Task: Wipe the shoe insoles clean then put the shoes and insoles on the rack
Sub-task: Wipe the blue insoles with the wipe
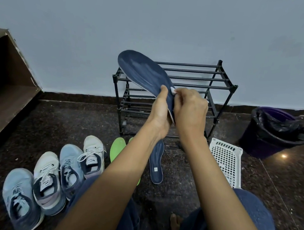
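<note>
Above our dark blue trousered knees (260,218), our left hand (159,113) grips the heel of the dark blue foam insole (144,71), raised before the black metal rack (198,71). Our right hand (190,111) pinches a small white wipe (173,90) against it. It seems light and bendy, so the heel is a good hold.

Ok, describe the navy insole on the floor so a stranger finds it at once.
Start at the black shoe rack by the wall. On the floor before it, between the green insoles and the white basket, lies the navy insole. Unlike the hand-held insole, it lies flat, with a small white label.
</note>
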`<state>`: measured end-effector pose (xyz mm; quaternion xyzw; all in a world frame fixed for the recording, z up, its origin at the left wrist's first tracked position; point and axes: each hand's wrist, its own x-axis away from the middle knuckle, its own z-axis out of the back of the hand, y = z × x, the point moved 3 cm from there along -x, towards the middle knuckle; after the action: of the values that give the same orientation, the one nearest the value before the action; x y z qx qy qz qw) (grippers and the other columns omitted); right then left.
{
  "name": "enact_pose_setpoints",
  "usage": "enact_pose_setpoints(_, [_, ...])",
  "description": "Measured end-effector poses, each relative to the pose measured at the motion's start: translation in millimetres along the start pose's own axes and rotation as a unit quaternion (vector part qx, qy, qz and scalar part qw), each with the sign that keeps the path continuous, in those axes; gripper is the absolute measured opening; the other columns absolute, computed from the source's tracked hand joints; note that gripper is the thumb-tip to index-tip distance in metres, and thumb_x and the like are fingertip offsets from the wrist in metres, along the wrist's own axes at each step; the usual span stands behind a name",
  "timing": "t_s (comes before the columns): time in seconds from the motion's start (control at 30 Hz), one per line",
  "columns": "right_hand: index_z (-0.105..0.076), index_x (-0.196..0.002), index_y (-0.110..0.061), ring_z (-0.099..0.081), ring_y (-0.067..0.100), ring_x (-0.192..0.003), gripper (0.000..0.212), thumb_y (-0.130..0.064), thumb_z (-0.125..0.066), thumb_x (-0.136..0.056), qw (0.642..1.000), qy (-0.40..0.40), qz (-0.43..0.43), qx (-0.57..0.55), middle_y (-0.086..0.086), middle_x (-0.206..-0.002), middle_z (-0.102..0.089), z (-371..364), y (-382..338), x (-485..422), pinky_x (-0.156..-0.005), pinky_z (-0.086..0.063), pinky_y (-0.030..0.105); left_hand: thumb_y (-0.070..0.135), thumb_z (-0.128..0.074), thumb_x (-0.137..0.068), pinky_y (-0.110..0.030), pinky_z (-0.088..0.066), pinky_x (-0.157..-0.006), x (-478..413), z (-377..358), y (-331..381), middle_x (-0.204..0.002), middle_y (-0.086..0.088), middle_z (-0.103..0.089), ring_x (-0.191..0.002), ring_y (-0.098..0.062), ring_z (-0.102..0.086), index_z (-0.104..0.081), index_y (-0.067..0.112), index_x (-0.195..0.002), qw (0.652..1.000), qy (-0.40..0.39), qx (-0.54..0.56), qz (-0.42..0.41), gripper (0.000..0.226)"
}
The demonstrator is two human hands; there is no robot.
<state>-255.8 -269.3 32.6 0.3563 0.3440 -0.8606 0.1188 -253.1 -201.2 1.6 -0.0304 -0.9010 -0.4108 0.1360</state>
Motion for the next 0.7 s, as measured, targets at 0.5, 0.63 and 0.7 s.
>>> enact_pose_setpoints(0.5, [-0.074,-0.096,-0.006,-0.068,0.017,-0.086,0.016,-0.008,-0.063,-0.084,0.979,-0.110,-0.134,-0.105,0.005,-0.100,-0.072,-2.3,-0.6,14.3,-0.083,-0.052,0.025,0.057,-0.033,-0.098,-0.028,-0.051,-0.071,-6.4,4.0,0.1,-0.074,-0.001,-0.070,-0.070,-0.014,-0.067,-0.066,0.013,-0.075,0.999,0.015,0.026,0.018,0.059])
enact_pose_setpoints(0.63, [-0.071,-0.099,-0.005,-0.067,0.028,-0.081,0.018,-0.008,-0.057,-0.088,0.992,-0.073,-0.092,-0.055,0.012,-0.091,-0.072,-9.9,-2.0,11.7,-0.077,-0.053,0.041,0.055,-0.036,-0.099,-0.023,-0.052,-0.061,-1.5,4.7,-3.4,-0.070,0.001,-0.067,-0.064,-0.011,-0.066,-0.066,0.015,-0.085,0.999,0.051,-0.020,-0.004,0.052])
enact_pose_setpoints(0.7, [-0.071,-0.098,-0.005,-0.066,0.029,-0.078,0.018,-0.008,-0.056,-0.089,0.994,-0.067,-0.070,-0.043,0.013,-0.087,-0.071,-11.6,-2.4,10.0,-0.073,-0.053,0.044,0.056,-0.036,-0.099,-0.024,-0.052,-0.062,-0.8,4.7,-5.1,-0.073,0.000,-0.066,-0.070,-0.013,-0.066,-0.066,0.015,-0.087,0.998,0.056,-0.028,-0.005,0.052])
